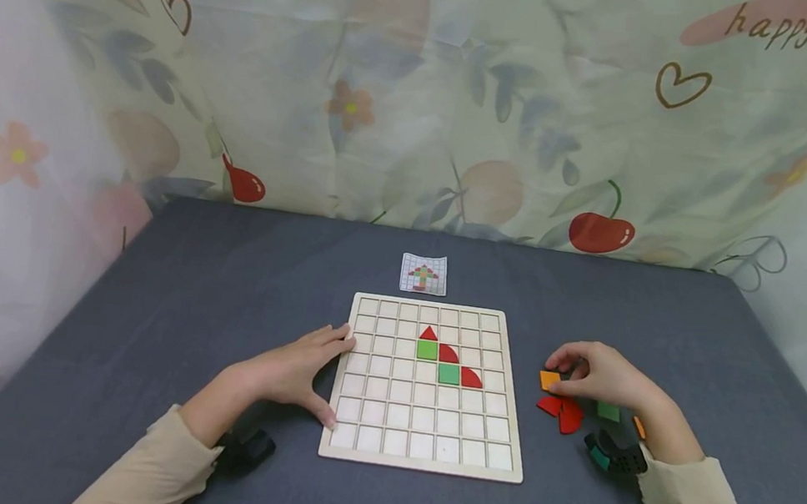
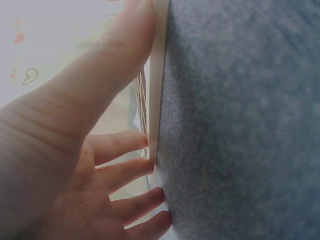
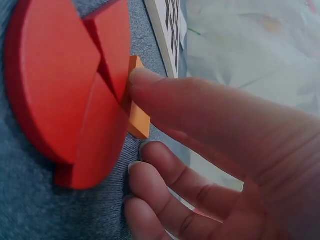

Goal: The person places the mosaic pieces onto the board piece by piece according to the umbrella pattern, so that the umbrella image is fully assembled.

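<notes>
A pale wooden grid board (image 1: 423, 465) lies flat on the dark cloth. Along its left edge my left hand (image 1: 294, 366) rests with thumb and fingers spread; the left wrist view shows the thumb (image 2: 117, 55) against the board's side. On the board sit a red triangle (image 1: 429, 333), two green squares (image 1: 427, 350) and two red quarter-circles (image 1: 471, 377). Right of the board my right hand (image 1: 603, 376) pinches an orange square tile (image 1: 549, 380). In the right wrist view its thumb presses the tile's edge (image 3: 140, 122); the index fingertip is hidden.
Just below the right hand lie several overlapping red pieces (image 1: 570, 416). A green piece (image 1: 608, 412) and another orange piece (image 1: 639, 427) lie partly under the right wrist. Behind the board is a small pattern card (image 1: 424, 275). A printed curtain (image 1: 420, 119) hangs behind the table.
</notes>
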Motion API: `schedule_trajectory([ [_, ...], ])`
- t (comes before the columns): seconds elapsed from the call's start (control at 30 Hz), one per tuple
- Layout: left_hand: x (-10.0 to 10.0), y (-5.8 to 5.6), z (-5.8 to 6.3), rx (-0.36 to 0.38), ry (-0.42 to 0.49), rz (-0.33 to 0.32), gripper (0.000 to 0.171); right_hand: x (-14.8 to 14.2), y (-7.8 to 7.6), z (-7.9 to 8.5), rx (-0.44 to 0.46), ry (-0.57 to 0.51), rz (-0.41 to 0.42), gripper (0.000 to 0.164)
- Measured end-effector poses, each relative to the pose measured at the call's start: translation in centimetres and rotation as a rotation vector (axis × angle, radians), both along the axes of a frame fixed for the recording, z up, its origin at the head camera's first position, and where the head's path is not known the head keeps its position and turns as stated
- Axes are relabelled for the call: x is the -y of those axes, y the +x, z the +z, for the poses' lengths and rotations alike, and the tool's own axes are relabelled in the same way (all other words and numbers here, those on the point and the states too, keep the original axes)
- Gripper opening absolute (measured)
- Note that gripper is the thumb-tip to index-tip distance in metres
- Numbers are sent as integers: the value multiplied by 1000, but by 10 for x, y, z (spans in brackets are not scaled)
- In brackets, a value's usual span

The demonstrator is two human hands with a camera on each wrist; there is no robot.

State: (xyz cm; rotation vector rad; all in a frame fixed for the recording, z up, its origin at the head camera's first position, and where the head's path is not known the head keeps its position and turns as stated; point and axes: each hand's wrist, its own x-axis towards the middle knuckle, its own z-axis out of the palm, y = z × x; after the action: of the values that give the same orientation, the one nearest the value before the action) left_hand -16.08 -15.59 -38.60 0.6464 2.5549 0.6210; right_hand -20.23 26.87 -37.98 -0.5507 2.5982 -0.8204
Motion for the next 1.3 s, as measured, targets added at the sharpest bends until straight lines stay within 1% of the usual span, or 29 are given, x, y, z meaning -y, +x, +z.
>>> schedule_trajectory([
  [0.2, -1, -1, 0, -5, 1, -4, 109, -3, 0, -2, -28, 6, 21, 29],
  [0.4, -2, -1, -1, -4, -9, 2, 109, -2, 2, -4, -124, 54, 42, 24],
  [0.5, -2, 0, -1, -2, -14, 3, 109, 0, 4, -3, -159, 58, 50, 22],
  [0.73, -1, 0, 0, -2, -6, -4, 109, 7, 4, 1, -150, 20, 31, 23],
  [1.0, 0, 0, 0, -7, 4, -8, 109, 24, 7, 4, -180, -6, -22, 24],
  [1.3, -1, 0, -1, -22, 7, -12, 109, 45, 15, 5, -220, -46, -24, 24],
])
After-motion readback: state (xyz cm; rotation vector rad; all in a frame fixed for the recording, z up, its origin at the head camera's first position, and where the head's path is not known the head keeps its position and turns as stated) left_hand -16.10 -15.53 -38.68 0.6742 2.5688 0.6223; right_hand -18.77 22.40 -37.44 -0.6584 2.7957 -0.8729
